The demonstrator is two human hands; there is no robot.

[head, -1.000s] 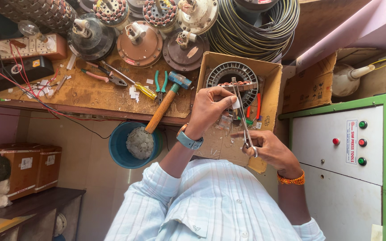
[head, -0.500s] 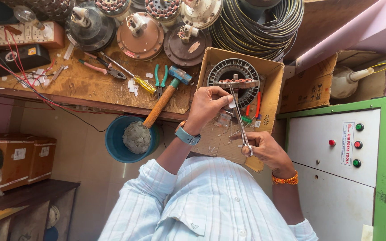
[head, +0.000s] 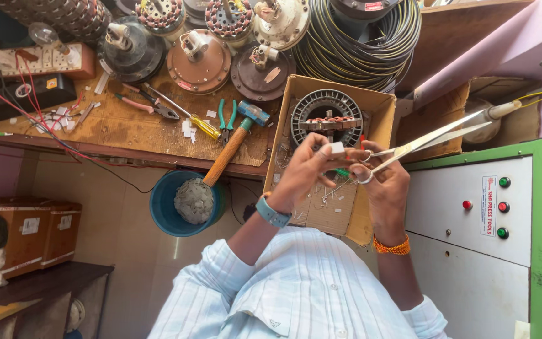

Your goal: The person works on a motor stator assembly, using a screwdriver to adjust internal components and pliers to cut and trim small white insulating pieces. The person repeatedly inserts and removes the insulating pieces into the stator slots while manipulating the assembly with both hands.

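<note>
My left hand [head: 305, 172], with a blue watch on its wrist, pinches a small white piece [head: 337, 149] between its fingertips. My right hand [head: 387, 182], with an orange band on its wrist, has its fingers through the loops of long steel scissors [head: 428, 138], whose blades point right. Both hands meet above an open cardboard box [head: 381, 107]. A round wound fan stator [head: 312, 113] lies in that box, partly hidden by my fingers. Small white scraps litter the box floor.
A wooden workbench [head: 127, 129] carries a hammer [head: 230, 150], green pliers [head: 226, 116], a screwdriver [head: 186, 116] and several fan motors. A blue bucket [head: 161, 207] sits under the bench. A coil of cable [head: 359, 44] lies behind the box. A green control cabinet [head: 472, 213] stands at the right.
The scissors pointed down along the box before; they now lie swung out to the right. My right hand has risen to meet my left hand, which now shows the white piece.
</note>
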